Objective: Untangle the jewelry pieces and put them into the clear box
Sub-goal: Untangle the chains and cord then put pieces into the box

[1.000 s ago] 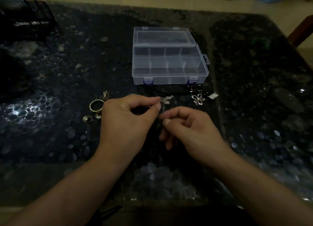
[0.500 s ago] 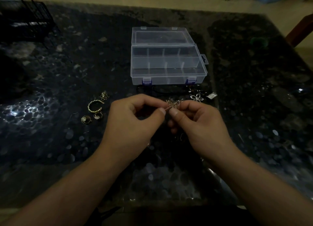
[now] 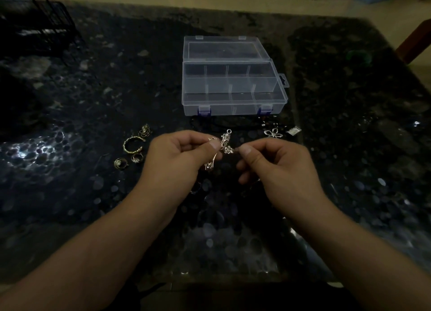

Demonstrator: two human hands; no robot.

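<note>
My left hand and my right hand are raised over the dark table, both pinching a tangle of silver pendants between thumb and forefinger. One pendant dangles below my left thumb. The clear box stands open just beyond my hands, lid tipped back, its compartments bare. A gold bangle, two small rings and a gold charm lie left of my left hand. A silver flower pendant and a small silver tag lie in front of the box's right corner.
A dark cord lies along the box's front side. A black wire rack stands at the table's far left corner. A green object sits far right. The table's far edge meets a pale floor.
My right hand came up to meet the left and took hold of the silver tangle. The hands have since drawn slightly apart, spreading the pendants between them.
</note>
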